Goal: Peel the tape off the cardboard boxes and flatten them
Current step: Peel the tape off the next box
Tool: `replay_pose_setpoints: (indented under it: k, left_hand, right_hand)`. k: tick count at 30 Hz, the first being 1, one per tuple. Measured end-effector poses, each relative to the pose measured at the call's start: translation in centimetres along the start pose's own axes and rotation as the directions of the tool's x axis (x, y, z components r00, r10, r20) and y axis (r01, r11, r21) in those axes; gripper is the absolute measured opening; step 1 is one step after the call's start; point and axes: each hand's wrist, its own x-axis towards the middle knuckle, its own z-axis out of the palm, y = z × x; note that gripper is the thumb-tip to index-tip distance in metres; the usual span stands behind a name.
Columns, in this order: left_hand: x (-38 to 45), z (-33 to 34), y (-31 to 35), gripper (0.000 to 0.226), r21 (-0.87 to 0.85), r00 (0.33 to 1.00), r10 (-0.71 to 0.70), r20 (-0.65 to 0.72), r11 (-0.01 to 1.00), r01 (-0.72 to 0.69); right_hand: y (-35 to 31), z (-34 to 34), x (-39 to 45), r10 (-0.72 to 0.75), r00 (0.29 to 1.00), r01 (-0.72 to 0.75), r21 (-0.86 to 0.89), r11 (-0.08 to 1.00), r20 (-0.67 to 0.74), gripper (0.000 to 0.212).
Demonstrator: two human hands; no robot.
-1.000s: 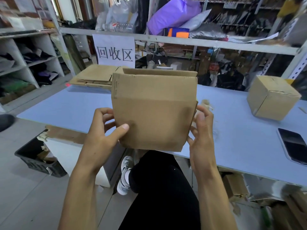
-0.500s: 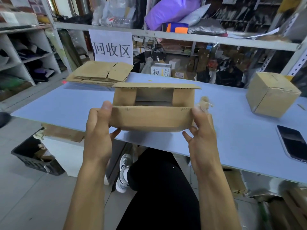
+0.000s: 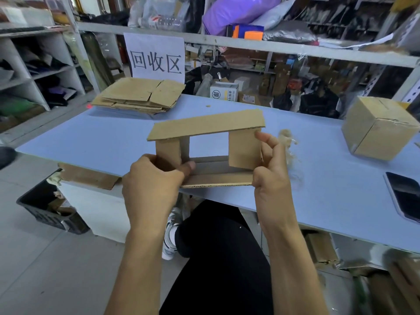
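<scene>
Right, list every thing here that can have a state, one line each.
held box: open at both ends, flaps out, not yet flat
left hand: grips the box's left side
right hand: holds its right side
box on the table: closed, still taped
cardboard stack: flattened
phone: screen dark

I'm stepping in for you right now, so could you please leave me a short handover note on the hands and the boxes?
Left hand grips the open box at its left flap; right hand pinches its right flap. It is held above the table edge, flaps open, not yet flat.
Done: flattened stack at far left.
Left: flatten this box, then the closed box at far right, apparently still taped.
</scene>
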Motion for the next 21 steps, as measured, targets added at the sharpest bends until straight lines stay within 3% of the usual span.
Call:
replay_pose_setpoints:
  k: [4, 6, 9, 14, 16, 18, 21]
  left_hand:
    - [0.1, -0.2, -0.1, 0.022, 0.092, 0.999, 0.014, -0.034, 0.996, -0.011]
    - [0.3, -0.9, -0.2, 0.011, 0.060, 0.999, 0.045, -0.013, 0.997, -0.044]
    - [0.1, -1.7, 0.1, 0.037, 0.029, 0.992, 0.100, 0.076, 0.994, -0.103]
    - [-0.1, -1.4, 0.3, 0.042, 0.032, 0.985, 0.139, 0.104, 0.989, -0.143]
    - [0.0, -1.3, 0.2, 0.041, -0.005, 0.988, 0.107, 0.109, 0.994, -0.107]
    - [0.7, -1.1, -0.5, 0.042, -0.052, 0.991, 0.054, 0.121, 0.998, -0.048]
    - [1.9, -0.9, -1.5, 0.049, -0.145, 0.992, -0.013, 0.127, 0.989, 0.031]
  right_hand:
    - [-0.2, 0.5, -0.4, -0.024, 1.000, 0.024, -0.118, 0.993, 0.000, 0.074]
    - [-0.6, 0.4, -0.3, 0.015, 0.998, -0.024, -0.149, 0.989, -0.059, 0.063]
    - [-1.3, 0.1, 0.9, 0.075, 0.982, -0.122, -0.282, 0.951, -0.174, 0.038]
    - [-1.2, 0.9, 2.8, 0.067, 0.967, -0.191, -0.528, 0.828, -0.244, 0.068]
    - [-1.1, 1.0, 2.6, 0.015, 0.969, -0.143, -0.512, 0.847, -0.246, 0.058]
    - [-0.6, 0.7, 2.0, 0.024, 0.975, -0.109, -0.380, 0.919, -0.221, 0.051]
    - [0.6, 0.2, 1.3, 0.077, 0.983, -0.109, -0.199, 0.974, -0.166, 0.058]
